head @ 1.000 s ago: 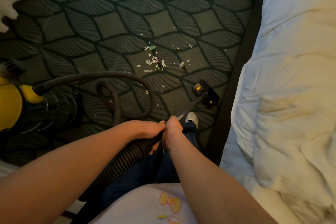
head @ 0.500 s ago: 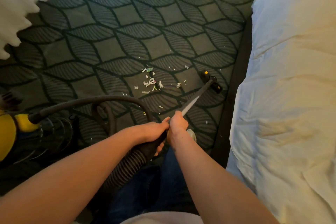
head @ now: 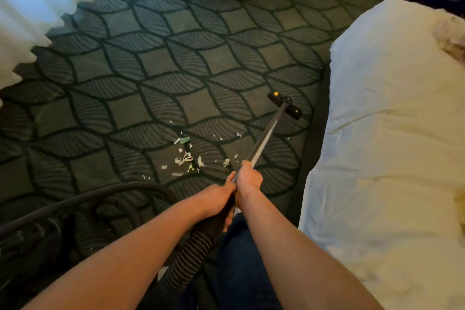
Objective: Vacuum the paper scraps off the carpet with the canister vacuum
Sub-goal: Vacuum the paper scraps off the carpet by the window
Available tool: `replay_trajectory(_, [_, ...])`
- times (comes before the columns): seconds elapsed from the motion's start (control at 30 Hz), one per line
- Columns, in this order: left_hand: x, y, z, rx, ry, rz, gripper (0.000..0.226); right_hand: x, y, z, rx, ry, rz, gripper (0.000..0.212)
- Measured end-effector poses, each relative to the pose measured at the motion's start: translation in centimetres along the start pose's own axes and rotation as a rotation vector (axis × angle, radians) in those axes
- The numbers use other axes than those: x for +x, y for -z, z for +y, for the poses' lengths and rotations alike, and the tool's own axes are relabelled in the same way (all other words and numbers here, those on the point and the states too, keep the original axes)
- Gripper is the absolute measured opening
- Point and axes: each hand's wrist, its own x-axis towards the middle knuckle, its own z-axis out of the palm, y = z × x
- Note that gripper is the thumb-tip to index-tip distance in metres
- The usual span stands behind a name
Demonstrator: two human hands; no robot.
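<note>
**Now both hands grip the wand point(head: 266, 138), head beyond the scraps point(head: 186, 158)**

Both arms reach in from the bottom of the frame and meet just below centre. The left hand point(head: 216, 199) has its fingers curled tight round the wand's black handle end, where the ribbed hose point(head: 191, 251) joins it. The right hand point(head: 249, 180) sits just ahead, touching the left, closed in a fist round the metal tube. Neither hand holds anything else.

From the hands the wand slants up and to the right to the floor head point(head: 285, 107), a black bar with yellow marks. It lies on the carpet point(head: 151, 70) right of centre, near the dark base of the bed point(head: 390, 133).

The scraps lie in a loose cluster at the centre of the frame, left of the wand and lower in the frame than the head, apart from it. Most are white, one is greenish, and a few small bits lie scattered close to the wand.

The hose runs down from the left hand to the bottom centre beside a jeans leg point(head: 239, 259). A smoother dark length of it arcs across the lower left, where the shadow is too deep to make out the canister. A white curtain point(head: 30, 7) hangs at the upper left, and white bedding fills the right side.
</note>
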Motion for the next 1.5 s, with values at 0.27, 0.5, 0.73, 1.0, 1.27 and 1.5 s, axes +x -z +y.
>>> replay_trajectory(0.27, [7.8, -2.5, 11.9, -0.029, -0.034, 0.031, 0.059, 8.8, -0.7, -11.7, -0.027, 0.045, -0.007, 0.023])
replay_trajectory(0.5, [16.5, -3.2, 15.4, -0.093, 0.044, -0.033, 0.063, 18.1, -1.4, -14.6, -0.096, 0.043, 0.055, 0.017])
replay_trajectory(0.73, [17.8, -4.0, 12.9, -0.083, 0.152, -0.053, 0.060, 20.0, 0.0, -11.3, -0.147, -0.083, 0.078, 0.025])
replay_trajectory(1.0, [13.9, -3.8, 10.6, -0.061, 0.159, -0.098, 0.064, 15.3, 1.2, -9.3, -0.202, -0.118, 0.063, 0.038])
replay_trajectory(1.27, [9.7, -5.0, 5.7, -0.091, 0.188, -0.100, 0.060, 10.7, 3.9, -5.3, -0.250, -0.175, 0.022, 0.042])
replay_trajectory(1.5, [7.2, -5.8, 1.8, -0.098, 0.227, -0.088, 0.061, 8.8, 5.5, -1.4, -0.316, -0.205, 0.004, 0.045])
